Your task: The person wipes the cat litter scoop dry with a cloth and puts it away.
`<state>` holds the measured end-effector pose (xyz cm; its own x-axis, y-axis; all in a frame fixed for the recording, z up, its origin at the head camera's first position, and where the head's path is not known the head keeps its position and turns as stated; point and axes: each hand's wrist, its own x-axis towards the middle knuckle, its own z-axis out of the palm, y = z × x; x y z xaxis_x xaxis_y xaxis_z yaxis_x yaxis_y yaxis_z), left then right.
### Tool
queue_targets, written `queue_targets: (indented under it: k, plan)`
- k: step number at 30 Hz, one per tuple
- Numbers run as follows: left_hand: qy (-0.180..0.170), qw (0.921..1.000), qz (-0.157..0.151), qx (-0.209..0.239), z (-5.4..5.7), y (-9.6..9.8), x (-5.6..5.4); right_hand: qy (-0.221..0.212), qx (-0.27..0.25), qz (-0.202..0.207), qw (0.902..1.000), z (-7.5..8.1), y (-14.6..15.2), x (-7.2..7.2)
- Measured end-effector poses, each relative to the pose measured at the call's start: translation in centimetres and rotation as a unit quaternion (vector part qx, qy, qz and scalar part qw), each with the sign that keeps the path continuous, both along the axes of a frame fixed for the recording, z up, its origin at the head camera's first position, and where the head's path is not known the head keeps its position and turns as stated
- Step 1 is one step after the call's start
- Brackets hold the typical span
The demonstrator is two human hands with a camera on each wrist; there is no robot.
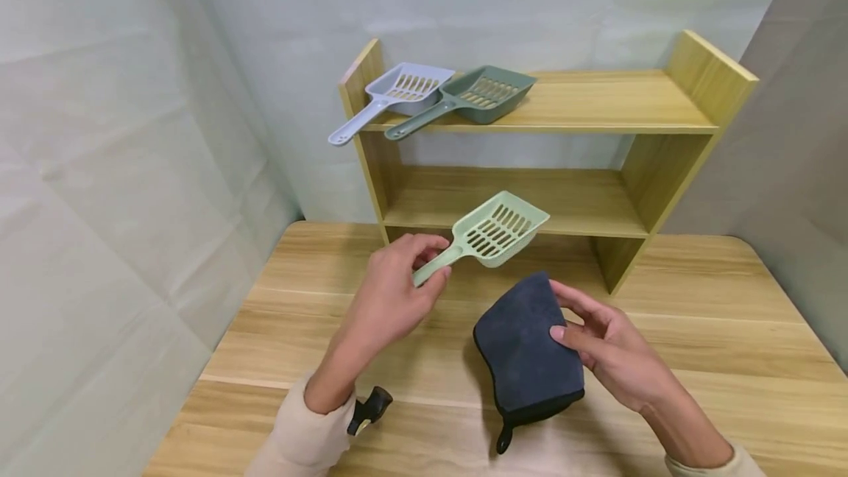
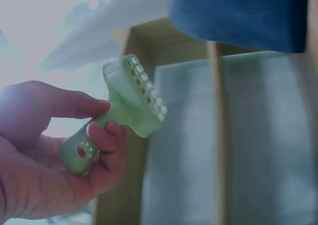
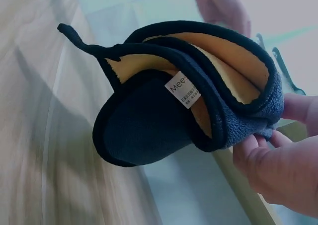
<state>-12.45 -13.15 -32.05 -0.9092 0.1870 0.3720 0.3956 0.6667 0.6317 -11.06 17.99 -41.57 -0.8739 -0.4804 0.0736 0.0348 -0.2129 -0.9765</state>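
Note:
A light green slotted litter scoop (image 1: 501, 230) is held by its handle in my left hand (image 1: 397, 293), above the table and in front of the shelf. Thumb and fingers wrap the handle in the left wrist view, where the scoop (image 2: 131, 93) tilts upward. My right hand (image 1: 612, 344) pinches the side of a folded dark blue cloth (image 1: 530, 344) with black edging and a hanging loop. The right wrist view shows yellow inner layers and a white tag on the cloth (image 3: 149, 120). Scoop and cloth are apart.
A wooden shelf unit (image 1: 563, 129) stands at the back of the wooden table (image 1: 722, 366). On its top board, at the left end, lie a pale lavender scoop (image 1: 411, 85) and a dark green scoop (image 1: 486, 94), handles jutting over the front edge. Pale sheets (image 1: 132, 168) hang around.

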Motion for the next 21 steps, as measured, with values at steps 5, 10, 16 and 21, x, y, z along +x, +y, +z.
queue_targets:
  k: [5,10,16,21]
  plan:
    - [0.044,0.9988,-0.019,-0.010,2.7,0.5,0.7,-0.003,-0.025,0.010,0.9996,-0.1,0.1,0.1]
    - [0.036,0.9984,-0.042,-0.013,4.3,1.1,0.8,-0.004,-0.028,0.006,0.9996,-0.2,0.0,0.2]
    - [0.029,0.9985,-0.045,-0.006,5.1,1.8,0.4,-0.005,-0.013,-0.011,0.9998,-0.1,0.0,0.4]
    - [0.045,0.9979,-0.047,0.010,6.3,2.6,0.1,-0.013,-0.007,-0.015,0.9998,-0.3,0.0,0.6]
